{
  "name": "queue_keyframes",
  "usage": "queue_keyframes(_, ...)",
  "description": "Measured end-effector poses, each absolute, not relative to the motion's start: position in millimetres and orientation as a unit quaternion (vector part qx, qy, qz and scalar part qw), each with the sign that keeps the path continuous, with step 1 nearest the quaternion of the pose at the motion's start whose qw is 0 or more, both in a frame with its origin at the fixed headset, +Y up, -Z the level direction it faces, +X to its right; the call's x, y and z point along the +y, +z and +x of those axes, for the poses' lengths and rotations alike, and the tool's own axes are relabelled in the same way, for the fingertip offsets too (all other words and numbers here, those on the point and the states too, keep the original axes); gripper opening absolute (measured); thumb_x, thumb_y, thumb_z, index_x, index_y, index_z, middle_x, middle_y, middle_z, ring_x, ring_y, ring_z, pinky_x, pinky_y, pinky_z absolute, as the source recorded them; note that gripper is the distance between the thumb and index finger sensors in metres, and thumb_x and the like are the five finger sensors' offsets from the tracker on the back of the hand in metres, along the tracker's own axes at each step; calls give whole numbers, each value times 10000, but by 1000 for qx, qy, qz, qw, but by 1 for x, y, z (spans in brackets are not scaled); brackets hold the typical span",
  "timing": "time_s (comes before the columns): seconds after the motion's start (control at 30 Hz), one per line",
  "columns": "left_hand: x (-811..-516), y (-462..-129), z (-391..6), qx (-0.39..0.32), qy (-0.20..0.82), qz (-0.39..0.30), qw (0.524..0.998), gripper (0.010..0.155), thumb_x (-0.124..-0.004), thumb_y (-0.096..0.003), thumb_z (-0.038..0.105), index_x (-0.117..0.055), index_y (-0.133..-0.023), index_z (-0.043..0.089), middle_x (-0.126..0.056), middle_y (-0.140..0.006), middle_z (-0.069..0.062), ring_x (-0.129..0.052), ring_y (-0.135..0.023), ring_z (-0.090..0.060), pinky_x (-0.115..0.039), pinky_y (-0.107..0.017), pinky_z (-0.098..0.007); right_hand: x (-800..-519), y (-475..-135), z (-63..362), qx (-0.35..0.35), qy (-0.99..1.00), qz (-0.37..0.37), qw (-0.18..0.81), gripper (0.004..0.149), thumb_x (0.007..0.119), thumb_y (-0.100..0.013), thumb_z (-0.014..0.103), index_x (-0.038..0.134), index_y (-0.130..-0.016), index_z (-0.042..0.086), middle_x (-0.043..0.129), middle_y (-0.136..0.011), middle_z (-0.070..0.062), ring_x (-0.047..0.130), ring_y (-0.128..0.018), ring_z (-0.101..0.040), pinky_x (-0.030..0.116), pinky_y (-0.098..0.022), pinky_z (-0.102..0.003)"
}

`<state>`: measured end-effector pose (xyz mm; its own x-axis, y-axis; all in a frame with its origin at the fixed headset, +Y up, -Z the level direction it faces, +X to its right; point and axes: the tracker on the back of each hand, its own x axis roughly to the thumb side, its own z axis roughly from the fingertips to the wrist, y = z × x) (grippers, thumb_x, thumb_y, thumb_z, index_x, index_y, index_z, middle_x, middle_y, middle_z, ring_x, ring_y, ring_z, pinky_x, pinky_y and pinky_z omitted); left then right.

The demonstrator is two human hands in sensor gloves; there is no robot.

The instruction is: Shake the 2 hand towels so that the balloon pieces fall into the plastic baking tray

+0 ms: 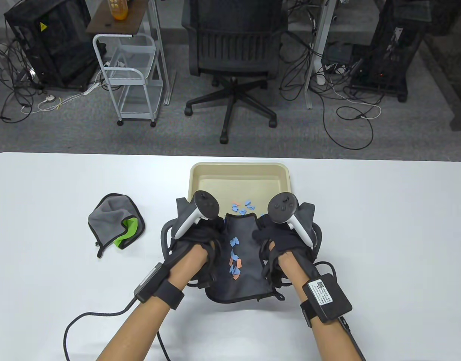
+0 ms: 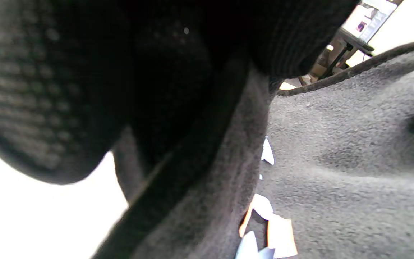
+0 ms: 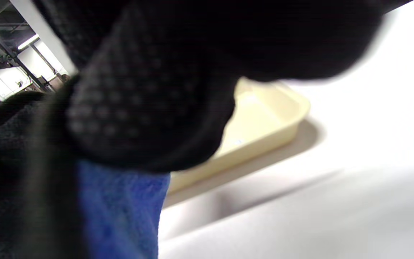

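A dark grey hand towel (image 1: 245, 259) is held up off the table between both hands, folded into a trough. Blue and orange balloon pieces (image 1: 235, 265) lie along its crease. My left hand (image 1: 194, 240) grips the towel's left edge and my right hand (image 1: 277, 238) grips its right edge. The towel's far end hangs over the near rim of the cream plastic baking tray (image 1: 241, 171), where several pieces (image 1: 243, 207) lie. A second grey towel with a green underside (image 1: 115, 223) lies crumpled to the left. The left wrist view shows grey towel (image 2: 336, 162) with pieces (image 2: 268, 219); the right wrist view shows the tray (image 3: 264, 126).
The white table (image 1: 365, 225) stretches to both sides. Glove cables trail from both wrists toward the near edge. An office chair (image 1: 234, 56), a cart and cabling stand on the floor beyond the table.
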<state>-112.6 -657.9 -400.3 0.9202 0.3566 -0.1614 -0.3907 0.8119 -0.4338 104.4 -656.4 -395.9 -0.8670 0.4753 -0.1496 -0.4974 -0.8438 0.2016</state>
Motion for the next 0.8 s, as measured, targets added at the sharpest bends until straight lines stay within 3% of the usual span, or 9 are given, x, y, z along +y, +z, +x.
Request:
queue_keyframes(0.27, -623, -446, -106, 81, 254, -223, 938, 382, -780, -395, 409, -675, -761, 446, -1011, -535, 64, -1233, -235, -143, -1034, -108, -303, -632, -445, 116, 119, 924, -91, 353, 426, 877, -379, 384, 751, -780, 317, 953, -778, 44, 1097, -252, 32, 940, -95, -114)
queue_keyframes(0.5, -620, -487, -98, 118, 338, -178, 916, 383, -790, -388, 385, -685, -755, 424, -998, -603, 37, -1226, -375, -199, -1039, -214, -338, -629, -480, 128, 89, 880, -130, 448, 429, 875, -382, 371, 736, -785, 321, 926, -808, 42, 1108, -357, 21, 967, -174, -119)
queue_keyframes(0.8, -627, -515, -107, 71, 498, -45, 863, 384, -791, -382, 325, -675, -737, 416, -884, -807, 79, -1063, -740, -231, -946, -488, -397, -630, -497, 133, -59, 869, -91, 482, 420, 856, -383, 375, 698, -772, 399, 837, -906, 124, 1049, -624, -5, 966, -397, -166)
